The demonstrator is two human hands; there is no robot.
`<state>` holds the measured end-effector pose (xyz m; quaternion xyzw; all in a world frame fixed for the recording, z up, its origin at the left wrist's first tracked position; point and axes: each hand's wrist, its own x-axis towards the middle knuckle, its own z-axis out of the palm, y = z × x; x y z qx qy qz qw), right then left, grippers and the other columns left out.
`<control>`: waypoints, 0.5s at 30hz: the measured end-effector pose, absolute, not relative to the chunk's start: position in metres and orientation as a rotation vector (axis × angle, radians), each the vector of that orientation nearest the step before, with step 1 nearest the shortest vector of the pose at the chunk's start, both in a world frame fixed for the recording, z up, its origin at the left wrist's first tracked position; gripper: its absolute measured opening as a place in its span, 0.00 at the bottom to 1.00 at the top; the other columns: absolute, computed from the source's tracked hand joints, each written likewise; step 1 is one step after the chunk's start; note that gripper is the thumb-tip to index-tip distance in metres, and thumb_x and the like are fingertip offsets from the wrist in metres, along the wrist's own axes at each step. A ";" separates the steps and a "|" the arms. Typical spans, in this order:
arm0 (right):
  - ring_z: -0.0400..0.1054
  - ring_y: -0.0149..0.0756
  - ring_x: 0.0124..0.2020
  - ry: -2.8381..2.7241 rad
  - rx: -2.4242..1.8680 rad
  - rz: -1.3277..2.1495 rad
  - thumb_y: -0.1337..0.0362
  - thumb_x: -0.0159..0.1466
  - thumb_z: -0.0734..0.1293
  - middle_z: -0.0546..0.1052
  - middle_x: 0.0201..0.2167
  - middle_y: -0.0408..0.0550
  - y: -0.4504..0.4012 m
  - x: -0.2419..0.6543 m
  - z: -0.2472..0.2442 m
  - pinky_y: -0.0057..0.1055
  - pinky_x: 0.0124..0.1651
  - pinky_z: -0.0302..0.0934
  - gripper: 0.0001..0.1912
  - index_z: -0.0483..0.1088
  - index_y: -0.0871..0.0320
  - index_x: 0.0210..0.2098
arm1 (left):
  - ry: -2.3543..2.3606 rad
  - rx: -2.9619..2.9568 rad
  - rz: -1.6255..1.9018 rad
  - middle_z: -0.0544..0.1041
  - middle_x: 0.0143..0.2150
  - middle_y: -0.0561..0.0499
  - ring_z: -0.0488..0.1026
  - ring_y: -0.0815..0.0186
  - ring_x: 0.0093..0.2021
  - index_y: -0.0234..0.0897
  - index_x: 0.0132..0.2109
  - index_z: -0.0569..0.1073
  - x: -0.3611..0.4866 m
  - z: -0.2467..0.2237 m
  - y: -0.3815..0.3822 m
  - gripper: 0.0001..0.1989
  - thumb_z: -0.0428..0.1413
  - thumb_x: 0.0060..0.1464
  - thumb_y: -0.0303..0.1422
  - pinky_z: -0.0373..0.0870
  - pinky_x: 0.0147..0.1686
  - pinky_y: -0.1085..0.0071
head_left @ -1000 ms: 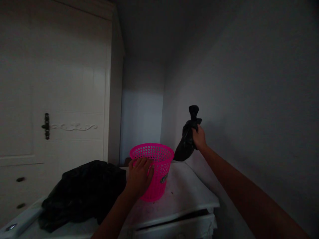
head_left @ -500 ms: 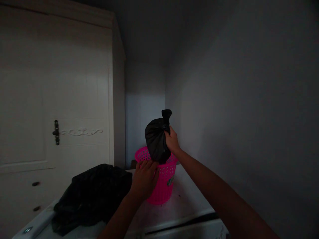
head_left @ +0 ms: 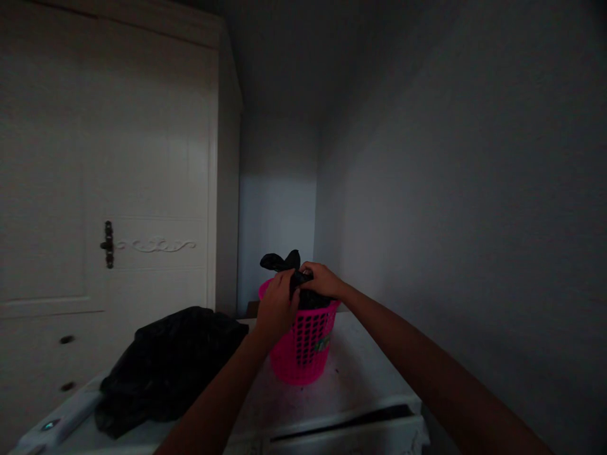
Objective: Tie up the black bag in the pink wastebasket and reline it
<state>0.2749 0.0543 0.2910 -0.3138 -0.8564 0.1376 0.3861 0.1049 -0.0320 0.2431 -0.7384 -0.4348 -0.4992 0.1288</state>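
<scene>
- The pink basket [head_left: 301, 370] stands upright on the table [head_left: 360, 385], mouth up, which lets it carry the black bag [head_left: 317, 299] from below.
- That bag sits in the basket; its dark bulk shows through the side holes, and its top fills the mouth, the loose ends [head_left: 293, 259] poking above the rim.
- The right hand [head_left: 324, 280], over the basket's right rim, pinches the bag's gathered top between thumb and fingers, probably because that narrow part offers the easiest hold.
- The left hand [head_left: 276, 311], over the basket's near left rim, has its fingers against the same gathered top; whether they grip, I cannot tell.
- Left of the basket, a crumpled black plastic heap [head_left: 171, 370] takes up the table, limiting room that way.
- Right of the basket lies a bare strip, then the table's edge and the wall [head_left: 450, 221].
- Above the basket, the space looks open.
</scene>
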 end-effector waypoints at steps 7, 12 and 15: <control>0.72 0.34 0.35 -2.258 -0.779 0.554 0.60 0.54 0.77 0.79 0.33 0.42 0.054 0.289 0.292 0.29 0.38 0.64 0.16 0.76 0.56 0.41 | -1.583 -2.252 -1.050 0.80 0.51 0.42 0.78 0.54 0.51 0.39 0.54 0.73 0.103 0.263 -0.019 0.15 0.52 0.62 0.29 0.72 0.50 0.60; 0.72 0.36 0.37 -2.307 -0.683 0.564 0.48 0.58 0.75 0.79 0.33 0.43 0.053 0.304 0.290 0.30 0.40 0.65 0.19 0.77 0.56 0.39 | -1.554 -2.213 -1.087 0.79 0.52 0.42 0.78 0.56 0.50 0.39 0.54 0.75 0.098 0.270 -0.024 0.18 0.51 0.59 0.25 0.72 0.50 0.62; 0.70 0.35 0.34 -2.307 -0.712 0.520 0.44 0.63 0.70 0.77 0.31 0.43 0.057 0.319 0.284 0.30 0.38 0.63 0.21 0.77 0.57 0.36 | -1.577 -2.184 -1.081 0.79 0.51 0.42 0.78 0.57 0.50 0.39 0.53 0.76 0.089 0.271 -0.024 0.19 0.49 0.58 0.23 0.71 0.51 0.62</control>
